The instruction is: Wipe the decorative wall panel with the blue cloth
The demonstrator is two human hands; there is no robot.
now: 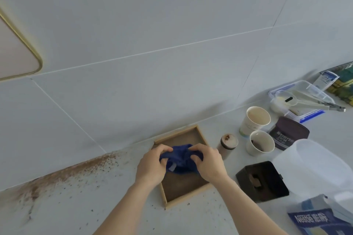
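Observation:
A crumpled blue cloth (180,159) is bunched between both my hands, just above a shallow wooden tray (198,129) on the pale counter. My left hand (151,166) grips its left side and my right hand (209,164) grips its right side, fingers curled into the fabric. The wall (152,34) of large pale grey tiles rises behind the counter. At upper left a cream panel with a gold rounded border (11,51) hangs on that wall, partly cut off by the frame edge.
Brown powder is spilled along the wall base (63,175) at left. To the right stand a small spice jar (228,146), two paper cups (256,120), a dark cocoa tin (289,133), a black box (262,181), a translucent jug (313,170) and a clear container with tongs (301,99).

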